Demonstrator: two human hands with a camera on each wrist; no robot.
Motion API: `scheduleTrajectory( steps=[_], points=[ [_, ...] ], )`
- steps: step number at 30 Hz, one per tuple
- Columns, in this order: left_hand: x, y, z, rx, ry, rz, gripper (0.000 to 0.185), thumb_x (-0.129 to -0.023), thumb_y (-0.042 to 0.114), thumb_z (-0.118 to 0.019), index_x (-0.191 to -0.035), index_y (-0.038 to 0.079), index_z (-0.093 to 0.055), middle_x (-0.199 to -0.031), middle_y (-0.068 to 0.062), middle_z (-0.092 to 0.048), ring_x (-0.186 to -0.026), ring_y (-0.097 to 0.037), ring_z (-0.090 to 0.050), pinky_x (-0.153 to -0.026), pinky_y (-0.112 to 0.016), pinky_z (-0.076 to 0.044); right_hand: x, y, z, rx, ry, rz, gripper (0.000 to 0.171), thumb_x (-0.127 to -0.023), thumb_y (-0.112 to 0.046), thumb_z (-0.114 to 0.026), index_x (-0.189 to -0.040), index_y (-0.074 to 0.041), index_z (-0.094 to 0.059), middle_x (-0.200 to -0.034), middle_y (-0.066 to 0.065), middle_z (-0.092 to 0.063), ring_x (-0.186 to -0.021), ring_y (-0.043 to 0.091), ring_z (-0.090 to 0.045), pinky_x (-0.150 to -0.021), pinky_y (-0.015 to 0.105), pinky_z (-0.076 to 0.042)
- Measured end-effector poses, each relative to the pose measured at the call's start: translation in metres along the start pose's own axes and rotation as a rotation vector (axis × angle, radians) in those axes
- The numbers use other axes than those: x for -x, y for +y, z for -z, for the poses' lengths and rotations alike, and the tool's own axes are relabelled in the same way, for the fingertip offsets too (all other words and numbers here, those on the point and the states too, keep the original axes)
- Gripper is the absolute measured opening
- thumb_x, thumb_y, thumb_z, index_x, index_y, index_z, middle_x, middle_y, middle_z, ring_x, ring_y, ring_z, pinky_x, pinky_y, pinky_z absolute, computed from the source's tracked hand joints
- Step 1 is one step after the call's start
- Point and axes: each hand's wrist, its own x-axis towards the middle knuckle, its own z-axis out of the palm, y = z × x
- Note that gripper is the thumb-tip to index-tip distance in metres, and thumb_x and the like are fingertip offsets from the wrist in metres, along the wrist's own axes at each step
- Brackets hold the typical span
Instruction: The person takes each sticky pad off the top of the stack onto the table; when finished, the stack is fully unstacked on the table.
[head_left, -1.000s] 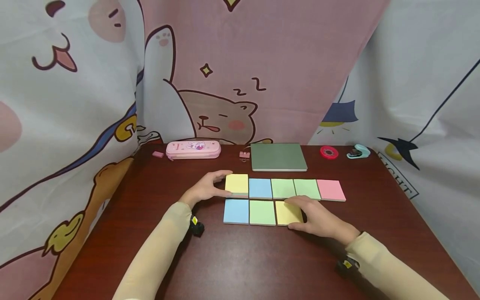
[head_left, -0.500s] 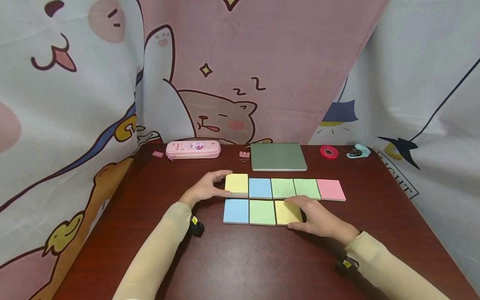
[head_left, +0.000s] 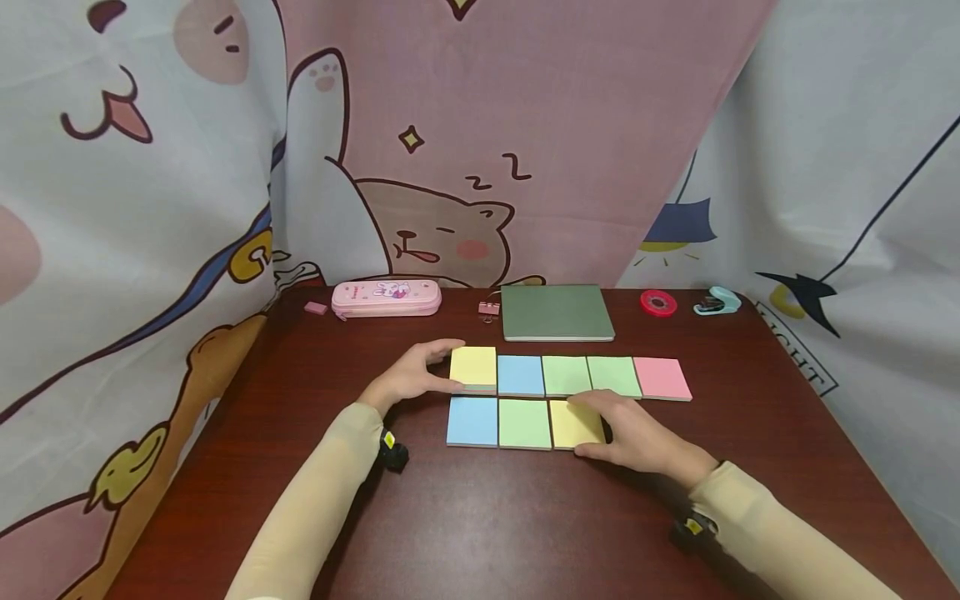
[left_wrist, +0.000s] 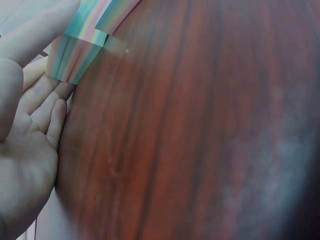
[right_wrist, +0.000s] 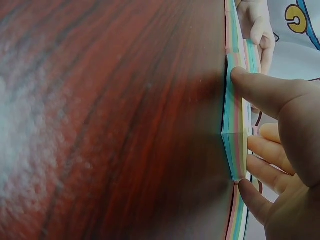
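Sticky-note pads lie in two rows on the table. My left hand (head_left: 411,375) holds the yellow pad (head_left: 473,367) at the back row's left end, thumb at its front edge and fingers behind. This pad stands higher than its neighbours. My right hand (head_left: 637,429) holds the front row's yellow pad (head_left: 572,425) between thumb and fingers, covering its right part. Left of that pad lie a green pad (head_left: 524,423) and a blue pad (head_left: 472,422). In the right wrist view, the right thumb (right_wrist: 260,90) presses the striped side of the pads (right_wrist: 234,107).
The back row continues with a blue pad (head_left: 521,376), two green pads (head_left: 566,376) and a pink pad (head_left: 662,379). Behind are a pink pencil case (head_left: 387,299), eraser (head_left: 316,308), binder clip (head_left: 489,309), green notebook (head_left: 558,314), red tape roll (head_left: 658,304) and light-blue stapler (head_left: 717,302).
The front yellow pad has shifted very slightly left, closer against the green pad, with my right hand on it. My left hand has stayed at the back yellow pad.
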Motion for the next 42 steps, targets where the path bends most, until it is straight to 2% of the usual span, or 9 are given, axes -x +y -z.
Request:
scheduleTrajectory(
  steps=[23, 28, 32, 35, 38, 42],
  points=[
    [-0.001, -0.003, 0.0, 0.01, 0.002, -0.009, 0.086, -0.081, 0.026, -0.094, -0.155, 0.011, -0.052, -0.155, -0.004, -0.054, -0.147, -0.033, -0.046, -0.123, -0.051, -0.034, -0.001, -0.002, 0.001, 0.002, -0.013, -0.014, 0.072, -0.078, -0.035, -0.095, -0.136, -0.005, -0.065, -0.128, 0.003, -0.069, -0.117, 0.02, -0.063, -0.101, 0.045, -0.055],
    [-0.002, -0.004, 0.0, 0.012, 0.0, -0.008, 0.087, -0.081, 0.027, -0.094, -0.155, 0.01, -0.052, -0.155, -0.003, -0.054, -0.147, -0.032, -0.046, -0.123, -0.051, -0.034, -0.007, -0.006, 0.006, 0.013, 0.02, 0.003, 0.074, -0.078, -0.037, -0.095, -0.136, -0.003, -0.065, -0.129, 0.006, -0.069, -0.12, 0.025, -0.064, -0.102, 0.048, -0.054],
    [-0.002, -0.004, 0.0, 0.019, -0.006, -0.013, 0.087, -0.081, 0.027, -0.094, -0.155, 0.01, -0.051, -0.156, -0.004, -0.054, -0.147, -0.033, -0.045, -0.123, -0.052, -0.034, -0.023, -0.013, 0.012, 0.023, 0.065, 0.009, 0.077, -0.078, -0.041, -0.094, -0.136, -0.001, -0.065, -0.13, 0.01, -0.07, -0.121, 0.031, -0.065, -0.102, 0.051, -0.054],
    [-0.002, -0.005, 0.001, 0.022, -0.014, -0.019, 0.088, -0.082, 0.027, -0.093, -0.156, 0.01, -0.051, -0.157, -0.005, -0.053, -0.148, -0.032, -0.044, -0.124, -0.052, -0.033, -0.043, -0.021, 0.012, 0.019, 0.077, -0.001, 0.077, -0.081, -0.043, -0.091, -0.138, 0.001, -0.064, -0.133, 0.013, -0.07, -0.124, 0.034, -0.064, -0.103, 0.053, -0.053],
    [-0.002, -0.005, 0.0, 0.024, -0.016, -0.027, 0.088, -0.082, 0.026, -0.093, -0.157, 0.01, -0.049, -0.158, -0.006, -0.052, -0.148, -0.032, -0.045, -0.124, -0.052, -0.033, -0.07, -0.03, 0.01, 0.0, 0.044, -0.011, 0.076, -0.087, -0.042, -0.086, -0.142, 0.003, -0.06, -0.138, 0.017, -0.066, -0.13, 0.037, -0.061, -0.108, 0.055, -0.05],
    [-0.001, -0.004, 0.0, 0.026, -0.015, -0.033, 0.091, -0.08, 0.025, -0.094, -0.157, 0.009, -0.048, -0.157, -0.006, -0.052, -0.147, -0.031, -0.045, -0.123, -0.053, -0.033, -0.112, -0.039, 0.003, -0.022, -0.052, -0.025, 0.075, -0.093, -0.038, -0.081, -0.148, 0.004, -0.053, -0.147, 0.02, -0.06, -0.138, 0.038, -0.055, -0.115, 0.055, -0.044]
  ],
)
